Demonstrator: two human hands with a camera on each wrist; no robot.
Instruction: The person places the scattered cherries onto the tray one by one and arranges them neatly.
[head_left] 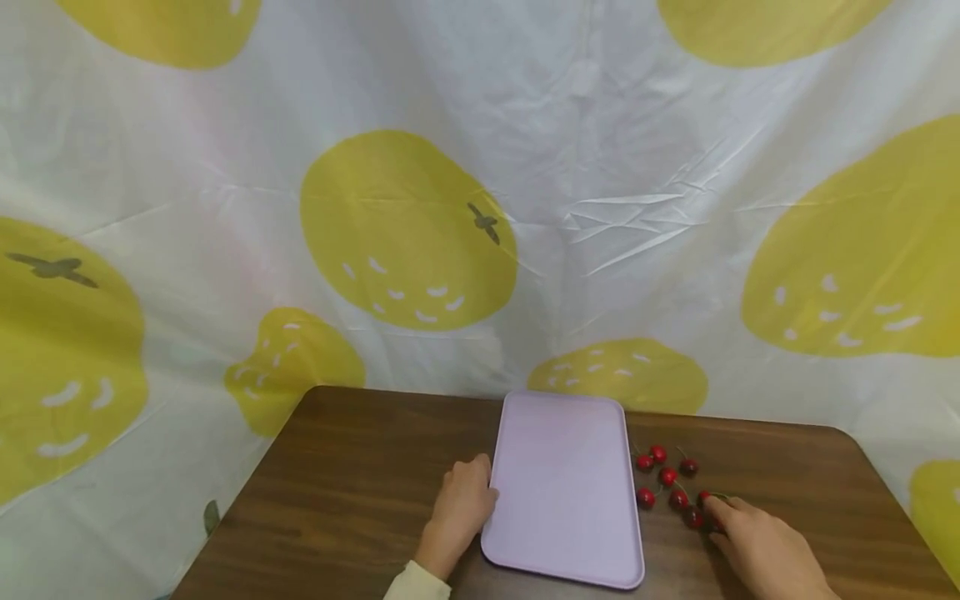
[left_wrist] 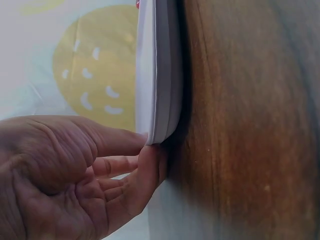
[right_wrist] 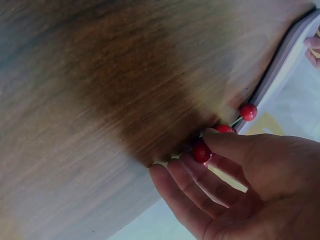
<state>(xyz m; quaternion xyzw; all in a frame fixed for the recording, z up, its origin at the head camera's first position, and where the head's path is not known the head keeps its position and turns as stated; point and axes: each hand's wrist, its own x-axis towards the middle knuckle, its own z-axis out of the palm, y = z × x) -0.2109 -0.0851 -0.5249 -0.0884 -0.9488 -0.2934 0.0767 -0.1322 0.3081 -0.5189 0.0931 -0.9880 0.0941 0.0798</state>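
Note:
A pale lilac rectangular tray lies on the brown wooden table, long side running away from me. My left hand pinches its left rim; in the left wrist view the thumb lies on the rim and the curled fingers sit below it. Right of the tray, several red cherries with thin green stems are scattered on the table. My right hand is at the near right end of this group. The right wrist view has a dark red cherry between its thumb and fingers, the other fingers loosely bent.
The wood-grain table has rounded far corners. A white curtain printed with large yellow fruit hangs right behind its far edge, and the tray's far end reaches close to it.

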